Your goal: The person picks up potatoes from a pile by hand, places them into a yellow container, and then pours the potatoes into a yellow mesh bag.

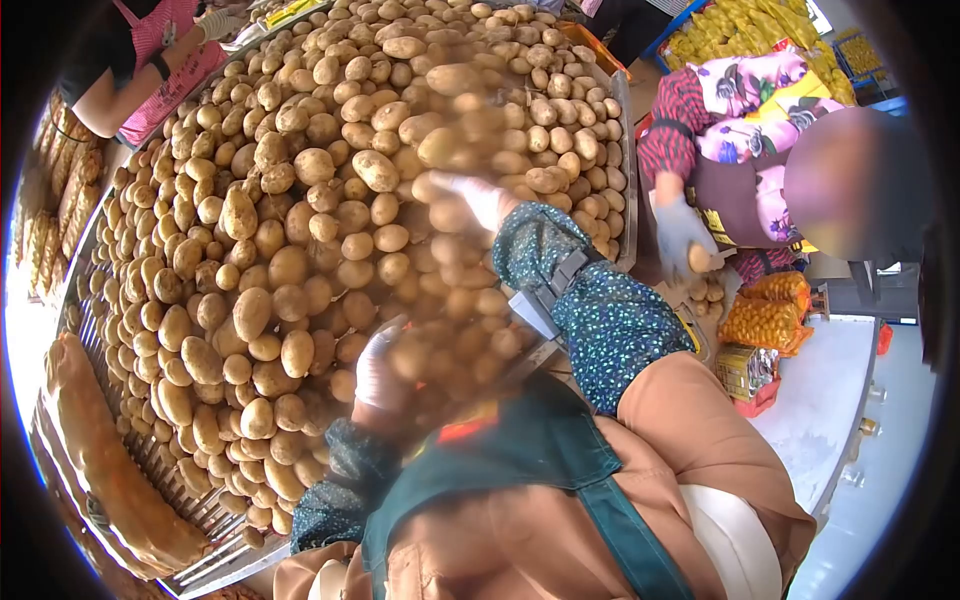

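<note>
A big heap of loose potatoes (300, 200) fills a metal sorting table (625, 130). In front of me hangs a see-through mesh bag of potatoes (455, 310), blurred by motion. My right hand (475, 200), in a pale glove with a blue flowered sleeve, grips the bag's far upper end. My left hand (378, 375), also gloved, clasps the near lower end, close to my green apron. How full the bag is cannot be made out through the blur.
A person in flowered clothes stands on the right, and their grey-gloved hand (685, 240) holds a potato. Filled orange net bags (765, 315) lie beside them. Another person in a pink apron (165, 50) works at the far left corner. Long sacks (110, 470) line the table's left edge.
</note>
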`<act>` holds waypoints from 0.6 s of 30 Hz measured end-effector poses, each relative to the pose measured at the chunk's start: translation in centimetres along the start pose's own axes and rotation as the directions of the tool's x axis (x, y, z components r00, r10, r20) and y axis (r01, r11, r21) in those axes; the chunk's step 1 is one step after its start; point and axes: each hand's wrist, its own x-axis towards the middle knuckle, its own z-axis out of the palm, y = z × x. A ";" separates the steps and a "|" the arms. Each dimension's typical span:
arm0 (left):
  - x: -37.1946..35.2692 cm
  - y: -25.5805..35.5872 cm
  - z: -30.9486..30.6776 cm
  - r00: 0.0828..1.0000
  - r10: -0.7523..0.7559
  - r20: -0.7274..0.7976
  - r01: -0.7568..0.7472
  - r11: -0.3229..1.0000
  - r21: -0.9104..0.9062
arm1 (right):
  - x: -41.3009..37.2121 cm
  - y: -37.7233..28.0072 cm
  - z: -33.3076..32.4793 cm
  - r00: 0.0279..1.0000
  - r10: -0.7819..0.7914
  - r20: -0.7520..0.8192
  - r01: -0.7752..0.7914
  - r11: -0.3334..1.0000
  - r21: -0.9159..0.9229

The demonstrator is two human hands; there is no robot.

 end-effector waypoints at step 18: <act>-1.3 0.4 -0.4 1.000 0.014 0.022 -0.014 1.000 -0.021 | 4.9 6.1 -5.8 0.942 -0.326 0.082 0.326 0.945 0.010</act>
